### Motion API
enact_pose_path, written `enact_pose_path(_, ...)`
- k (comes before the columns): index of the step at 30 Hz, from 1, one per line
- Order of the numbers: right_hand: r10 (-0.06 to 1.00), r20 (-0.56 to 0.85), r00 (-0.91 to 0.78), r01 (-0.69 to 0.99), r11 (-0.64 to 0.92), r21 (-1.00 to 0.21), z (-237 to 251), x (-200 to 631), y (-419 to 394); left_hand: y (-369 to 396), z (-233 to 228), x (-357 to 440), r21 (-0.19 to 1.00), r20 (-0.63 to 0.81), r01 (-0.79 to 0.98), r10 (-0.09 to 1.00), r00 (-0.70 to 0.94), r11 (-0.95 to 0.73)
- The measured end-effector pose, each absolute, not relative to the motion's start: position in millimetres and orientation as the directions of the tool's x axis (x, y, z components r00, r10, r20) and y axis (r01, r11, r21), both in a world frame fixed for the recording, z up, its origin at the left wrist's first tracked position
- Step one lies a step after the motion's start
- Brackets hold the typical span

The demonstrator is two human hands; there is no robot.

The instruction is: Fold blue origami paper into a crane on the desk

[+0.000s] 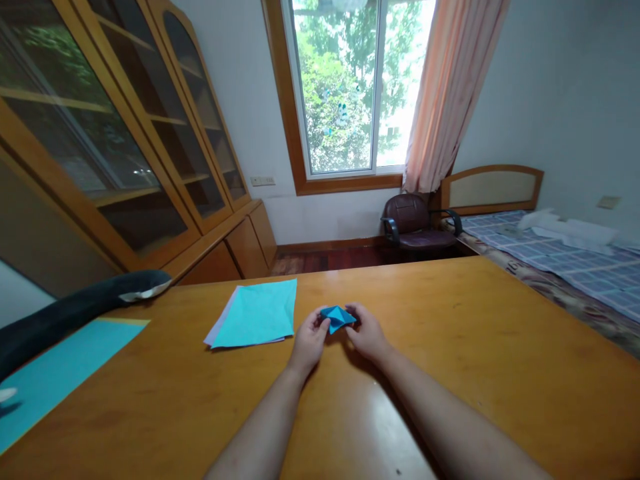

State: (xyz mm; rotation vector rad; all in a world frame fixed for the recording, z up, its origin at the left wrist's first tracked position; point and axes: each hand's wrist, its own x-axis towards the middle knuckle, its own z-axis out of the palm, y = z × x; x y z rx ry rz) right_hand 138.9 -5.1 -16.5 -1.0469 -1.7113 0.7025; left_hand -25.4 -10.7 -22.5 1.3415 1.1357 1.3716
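We look down on a wooden table from a camera worn on our head, with both bare forearms reaching forward from the near edge. Our left hand and right hand meet near the middle of the table, each pinching one side of a small folded blue paper piece. The fingers of both hands are closed narrowly on it, so the piece is gripped between them just above the tabletop (whether it touches the wood we cannot tell).

Just left of the hands, toward the far edge, lies a stack of turquoise paper sheets, flat on the table, with a paler sheet showing under its left side. At the near left corner a larger turquoise sheet lies flat. Above it a dark curved object with a pale tip stretches in from the left edge.

Beyond the table we see a glass-fronted wooden cabinet on the left, a window with a peach curtain, a dark armchair, and a bed with a checked cover on the right.
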Motion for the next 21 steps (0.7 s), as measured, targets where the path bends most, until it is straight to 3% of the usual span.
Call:
enact_pose_path(9,0.906,0.380,-0.186,0.186,0.412,-0.892,-24.2,133.0,-6.6,-15.0,-18.6,-25.8,0.988,0.149,0.029,0.989,0.017,-0.150)
enact_pose_path(16,0.909,0.323,-0.265,0.232,0.385,-0.893,-25.3,138.3,-6.0,-26.5,-0.3,-31.2,0.871,0.270,0.392,0.955,0.123,-0.297)
enact_pose_path(18,0.930,0.272,-0.246,0.229,0.328,-0.916,-29.1,138.9,-3.3,-26.6,13.0,-41.2,0.824,0.303,0.488,0.952,0.050,-0.287)
enact_pose_path(21,0.960,0.188,-0.207,0.210,0.231,-0.950,-37.8,138.8,1.3,-20.0,35.2,-77.3,0.810,0.358,0.560,0.903,-0.236,-0.175)
